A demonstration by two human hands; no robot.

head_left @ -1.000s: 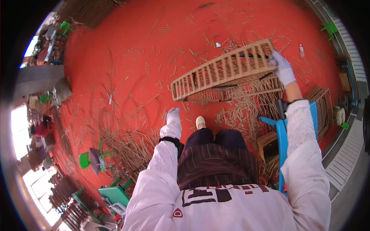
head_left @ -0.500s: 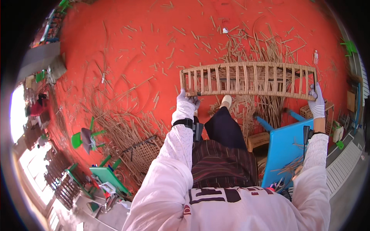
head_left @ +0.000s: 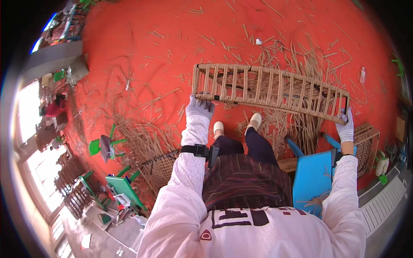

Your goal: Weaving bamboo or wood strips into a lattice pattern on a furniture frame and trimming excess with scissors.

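Beyond the long woven frame [head_left: 272, 92] we see broad red floor [head_left: 142, 43], strewn with short cut strips [head_left: 306, 125] that thicken beneath its right half. Its left end faces open floor; its right end sits near the blue table [head_left: 312, 170], whose legs point toward it. The near edge runs just ahead of our pale shoes [head_left: 256, 121], and a green stool [head_left: 94, 147] stands well apart on the left.

Both our arms reach forward, carrying the frame with its right end tilted nearer to us. Our left hand [head_left: 200, 108] has its fingers hooked on the lower left corner; our right hand [head_left: 347, 129] grips the lower right corner, its fingers seemingly curled around the rail, though the fisheye rim makes that hard to judge.

The frame is tan wrapped cane, with evenly spaced upright slats and dark bars at places. Our gloves are thin, pale knit.
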